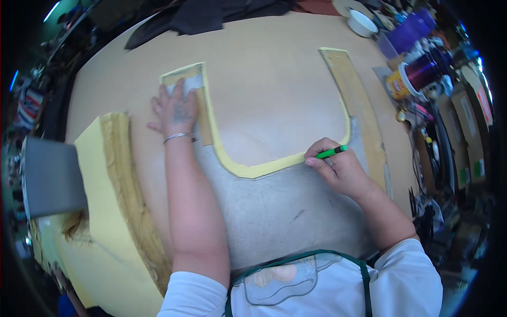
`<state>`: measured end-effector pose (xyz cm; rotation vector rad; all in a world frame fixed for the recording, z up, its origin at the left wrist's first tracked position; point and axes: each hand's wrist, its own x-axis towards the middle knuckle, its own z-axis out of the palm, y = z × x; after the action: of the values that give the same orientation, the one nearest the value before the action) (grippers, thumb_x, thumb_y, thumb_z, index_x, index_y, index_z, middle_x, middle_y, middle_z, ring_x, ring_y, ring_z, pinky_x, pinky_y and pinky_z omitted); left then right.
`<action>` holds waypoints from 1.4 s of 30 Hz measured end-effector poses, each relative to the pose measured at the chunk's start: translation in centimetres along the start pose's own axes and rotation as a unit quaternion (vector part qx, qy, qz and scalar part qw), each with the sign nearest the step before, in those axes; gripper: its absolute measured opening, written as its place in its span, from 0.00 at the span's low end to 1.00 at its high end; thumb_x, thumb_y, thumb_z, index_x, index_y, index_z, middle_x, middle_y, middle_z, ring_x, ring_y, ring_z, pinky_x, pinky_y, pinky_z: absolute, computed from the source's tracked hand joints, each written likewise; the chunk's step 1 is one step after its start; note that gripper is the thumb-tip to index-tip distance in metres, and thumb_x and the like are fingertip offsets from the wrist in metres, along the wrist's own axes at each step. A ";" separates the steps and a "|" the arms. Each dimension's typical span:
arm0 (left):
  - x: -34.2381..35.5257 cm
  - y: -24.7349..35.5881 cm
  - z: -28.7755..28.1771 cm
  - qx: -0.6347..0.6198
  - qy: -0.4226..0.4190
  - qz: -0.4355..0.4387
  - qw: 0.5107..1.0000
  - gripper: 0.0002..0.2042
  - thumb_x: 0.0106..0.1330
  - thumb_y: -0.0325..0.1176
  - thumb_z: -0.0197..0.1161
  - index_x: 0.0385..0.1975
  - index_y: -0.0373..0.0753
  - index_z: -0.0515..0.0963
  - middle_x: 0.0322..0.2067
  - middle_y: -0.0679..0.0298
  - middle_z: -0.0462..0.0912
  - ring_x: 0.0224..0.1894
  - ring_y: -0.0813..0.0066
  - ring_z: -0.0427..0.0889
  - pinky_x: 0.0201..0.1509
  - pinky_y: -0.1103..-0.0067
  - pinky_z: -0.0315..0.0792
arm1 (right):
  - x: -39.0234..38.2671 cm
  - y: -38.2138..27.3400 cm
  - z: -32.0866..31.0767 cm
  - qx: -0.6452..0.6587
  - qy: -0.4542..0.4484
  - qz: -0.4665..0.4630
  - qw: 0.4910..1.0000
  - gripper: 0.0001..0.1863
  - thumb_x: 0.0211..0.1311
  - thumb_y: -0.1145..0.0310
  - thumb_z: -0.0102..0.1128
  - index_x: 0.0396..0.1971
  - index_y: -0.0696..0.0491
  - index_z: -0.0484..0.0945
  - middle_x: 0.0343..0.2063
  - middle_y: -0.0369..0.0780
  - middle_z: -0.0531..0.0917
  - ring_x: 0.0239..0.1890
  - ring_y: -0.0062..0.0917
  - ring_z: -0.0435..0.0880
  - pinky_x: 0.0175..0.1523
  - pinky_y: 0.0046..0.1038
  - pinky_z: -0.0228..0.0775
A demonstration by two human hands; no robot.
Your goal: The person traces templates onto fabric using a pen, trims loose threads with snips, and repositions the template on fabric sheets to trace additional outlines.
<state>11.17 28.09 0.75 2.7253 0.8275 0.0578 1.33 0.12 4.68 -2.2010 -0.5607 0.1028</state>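
Note:
A large grey pattern board (pixel 274 211) with a deep U-shaped cutout lies on the table in front of me. Brown tape strips (pixel 359 100) cover parts of its two upper arms. Along the cutout shows a pale yellow material edge (pixel 253 171), seemingly from a layer under the board. My left hand (pixel 178 108) rests flat, fingers spread, on the top of the board's left arm. My right hand (pixel 335 166) grips a green pen (pixel 331 152) with a black end, at the right part of the cutout's lower curve. The pen's tip is hidden by my fingers.
A stack of yellow sheets (pixel 113 211) lies at the left, beside a grey box-like block (pixel 53 177). Dark fabric (pixel 211 15) lies at the far edge. A white bowl (pixel 362 24), a purple container (pixel 412 31) and a yellow tub (pixel 400 83) stand at the far right.

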 end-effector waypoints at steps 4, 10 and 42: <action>-0.5 -0.1 -0.3 -0.036 -0.008 0.016 0.999 0.22 0.57 0.50 0.46 0.54 0.63 0.61 0.62 0.67 0.47 0.64 0.59 0.40 0.57 0.45 0.33 | 7.0 -1.7 3.7 0.111 0.074 -0.061 0.989 0.07 0.54 0.70 0.53 0.26 0.57 0.69 0.18 0.39 0.73 0.23 0.25 0.73 0.30 0.24 0.64; -0.4 0.3 -0.1 -0.052 -0.012 0.014 0.999 0.23 0.56 0.50 0.47 0.54 0.61 0.62 0.62 0.65 0.47 0.64 0.58 0.40 0.58 0.45 0.32 | 21.3 2.2 11.2 0.293 0.208 -0.068 0.931 0.09 0.53 0.67 0.54 0.27 0.58 0.69 0.20 0.40 0.76 0.22 0.23 0.74 0.31 0.24 0.66; -0.2 0.0 -0.4 -0.033 -0.006 0.023 0.999 0.26 0.54 0.55 0.48 0.55 0.60 0.61 0.62 0.66 0.46 0.64 0.56 0.40 0.57 0.44 0.33 | -0.7 2.9 -3.9 -0.005 -0.066 0.016 0.998 0.04 0.52 0.73 0.53 0.25 0.56 0.69 0.24 0.40 0.73 0.28 0.28 0.74 0.36 0.25 0.65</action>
<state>10.93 28.10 1.14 2.6805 0.7469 0.0760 2.72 -4.58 4.95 -2.2241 -0.5991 0.2640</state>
